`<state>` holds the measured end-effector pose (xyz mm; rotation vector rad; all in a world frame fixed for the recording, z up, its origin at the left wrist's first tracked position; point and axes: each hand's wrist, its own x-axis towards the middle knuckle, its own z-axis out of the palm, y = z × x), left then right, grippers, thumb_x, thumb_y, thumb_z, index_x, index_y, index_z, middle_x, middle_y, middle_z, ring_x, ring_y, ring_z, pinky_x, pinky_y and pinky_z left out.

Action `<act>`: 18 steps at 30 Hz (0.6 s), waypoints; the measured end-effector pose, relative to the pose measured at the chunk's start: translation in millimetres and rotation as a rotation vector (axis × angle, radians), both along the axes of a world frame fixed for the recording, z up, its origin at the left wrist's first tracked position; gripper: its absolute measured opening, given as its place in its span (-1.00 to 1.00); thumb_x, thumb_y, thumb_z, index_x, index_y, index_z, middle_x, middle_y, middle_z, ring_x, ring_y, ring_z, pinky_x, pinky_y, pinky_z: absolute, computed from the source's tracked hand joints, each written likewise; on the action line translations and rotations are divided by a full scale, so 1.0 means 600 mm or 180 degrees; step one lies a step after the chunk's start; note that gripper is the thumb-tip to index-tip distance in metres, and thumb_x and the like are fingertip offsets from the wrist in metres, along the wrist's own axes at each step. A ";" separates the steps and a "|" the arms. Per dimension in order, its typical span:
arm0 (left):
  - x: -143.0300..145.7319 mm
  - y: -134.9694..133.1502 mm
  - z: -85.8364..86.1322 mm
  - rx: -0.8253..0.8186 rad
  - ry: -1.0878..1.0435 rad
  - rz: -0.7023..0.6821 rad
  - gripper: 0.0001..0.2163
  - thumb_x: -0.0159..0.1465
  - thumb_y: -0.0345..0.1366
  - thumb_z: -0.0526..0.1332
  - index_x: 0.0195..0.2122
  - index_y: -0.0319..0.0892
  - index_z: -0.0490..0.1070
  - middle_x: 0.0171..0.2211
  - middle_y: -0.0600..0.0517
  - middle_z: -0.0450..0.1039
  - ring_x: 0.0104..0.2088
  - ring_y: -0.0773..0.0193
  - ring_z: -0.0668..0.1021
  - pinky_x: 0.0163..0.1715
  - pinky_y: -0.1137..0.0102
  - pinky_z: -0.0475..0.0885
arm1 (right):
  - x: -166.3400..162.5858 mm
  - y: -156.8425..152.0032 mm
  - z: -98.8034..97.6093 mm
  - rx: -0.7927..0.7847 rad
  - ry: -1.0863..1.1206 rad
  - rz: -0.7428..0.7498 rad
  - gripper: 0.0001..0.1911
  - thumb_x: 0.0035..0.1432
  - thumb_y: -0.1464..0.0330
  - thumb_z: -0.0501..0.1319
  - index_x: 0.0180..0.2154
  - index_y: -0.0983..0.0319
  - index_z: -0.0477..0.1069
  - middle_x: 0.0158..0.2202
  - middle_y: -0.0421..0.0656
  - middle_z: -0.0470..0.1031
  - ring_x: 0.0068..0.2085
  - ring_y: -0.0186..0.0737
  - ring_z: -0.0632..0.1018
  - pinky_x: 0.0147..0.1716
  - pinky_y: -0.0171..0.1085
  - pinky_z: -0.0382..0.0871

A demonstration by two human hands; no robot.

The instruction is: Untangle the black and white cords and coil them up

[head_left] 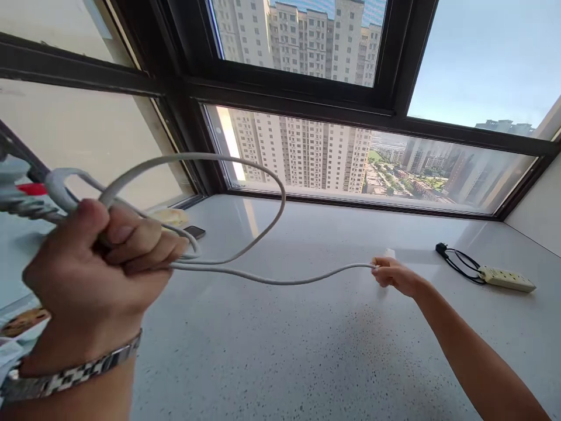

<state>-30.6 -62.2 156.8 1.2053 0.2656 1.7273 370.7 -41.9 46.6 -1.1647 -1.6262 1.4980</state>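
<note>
My left hand (94, 266) is raised close to the camera, fingers wrapped round coiled loops of a white cable (272, 193). A metal watch band circles that wrist. The cable arcs up in a loop, then runs right to my right hand (392, 273), which is stretched out low over the speckled white countertop (307, 345). That hand is closed on the cable's far end, where a small white plug (390, 253) shows just past the fingers.
A cream power strip (506, 279) with a black cord and plug (453, 262) lies at the right. A dark phone (195, 232) and a yellowish plate (169, 217) sit at the back left. Large windows run behind the counter; clutter fills the far left edge.
</note>
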 end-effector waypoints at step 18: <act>0.302 0.004 -0.178 -0.1937 0.0291 -0.0661 -0.51 -0.03 0.13 0.32 -0.42 -0.24 0.30 -0.61 0.16 0.20 -0.61 0.48 0.29 -0.64 0.58 0.21 | -0.222 -0.074 -0.007 0.2933 -0.0719 -0.1422 -0.70 0.23 0.27 0.05 -0.04 0.21 0.35 0.06 0.00 0.34 0.07 0.01 0.28 0.08 0.06 0.09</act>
